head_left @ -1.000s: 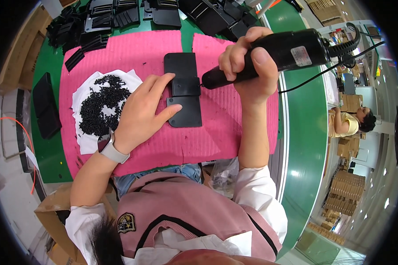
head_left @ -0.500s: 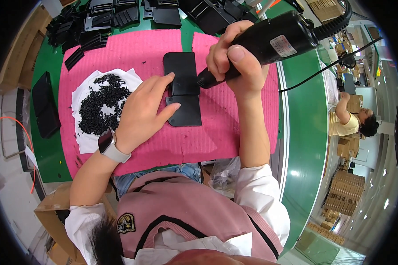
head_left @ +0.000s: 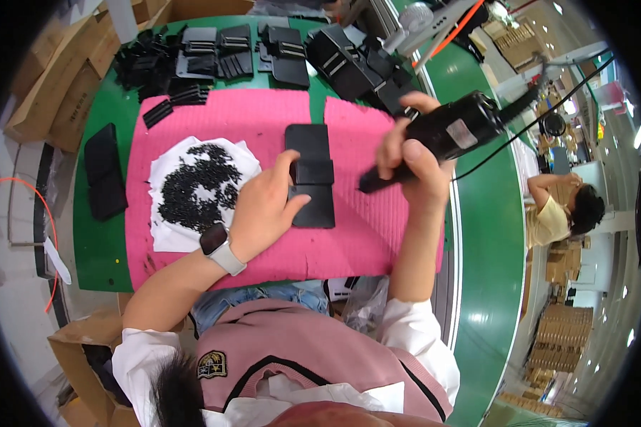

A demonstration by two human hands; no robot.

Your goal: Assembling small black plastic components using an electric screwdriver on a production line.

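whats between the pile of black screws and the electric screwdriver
In the head view, the left hand and the flat black part it presses on the pink mat lie between the screw pile and the screwdriver.

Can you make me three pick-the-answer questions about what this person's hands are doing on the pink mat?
1. Where is the heap of small black screws?
A. on a white cloth left of the flat black plastic part
B. inside a cardboard box
C. on the person's lap

2. What colour is the ribbed mat?
A. blue
B. pink
C. yellow

3. What is the right hand doing?
A. resting open on the mat
B. gripping a black corded electric screwdriver
C. holding a cup

Answers: 1 A, the screws lie on the white cloth beside the flat black plastic part. 2 B, the mat shows pink. 3 B, its fingers wrap the tool, while the left hand presses the part.
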